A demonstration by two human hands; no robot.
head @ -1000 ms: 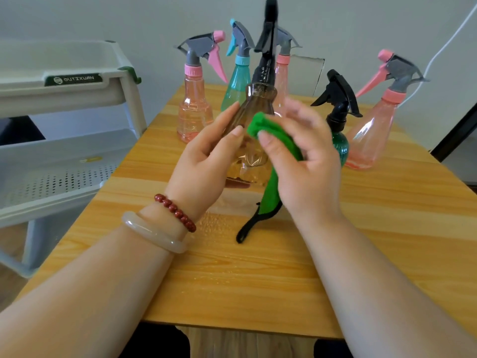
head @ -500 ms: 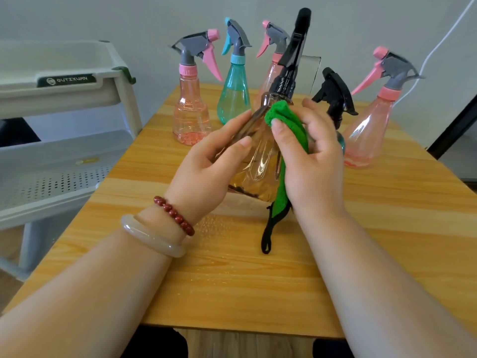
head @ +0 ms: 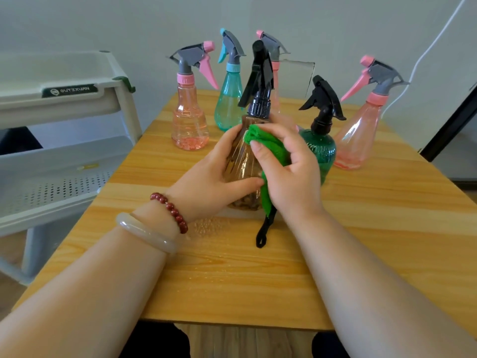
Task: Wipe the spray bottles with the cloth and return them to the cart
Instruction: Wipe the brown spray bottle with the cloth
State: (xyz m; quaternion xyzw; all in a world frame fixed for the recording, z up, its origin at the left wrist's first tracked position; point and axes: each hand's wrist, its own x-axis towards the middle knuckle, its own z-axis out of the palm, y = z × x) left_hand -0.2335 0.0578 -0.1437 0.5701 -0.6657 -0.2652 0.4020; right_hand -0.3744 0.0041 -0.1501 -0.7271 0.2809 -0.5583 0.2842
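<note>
My left hand grips a brown transparent spray bottle with a black trigger head, held nearly upright just above the wooden table. My right hand holds a green cloth pressed against the bottle's right shoulder; the cloth's black loop hangs down to the table. Behind stand a pink bottle, a teal bottle, another pink one partly hidden, a dark green bottle with a black head, and a pink bottle at the right.
A white cart with tray shelves stands left of the table, its perforated lower shelf level with the tabletop. Water droplets lie on the wood near my left wrist. A white cable runs up the wall at the right.
The brown bottle has swung from leaning right back to nearly upright and lowered toward the table. The cloth has stayed at the bottle's shoulder.
</note>
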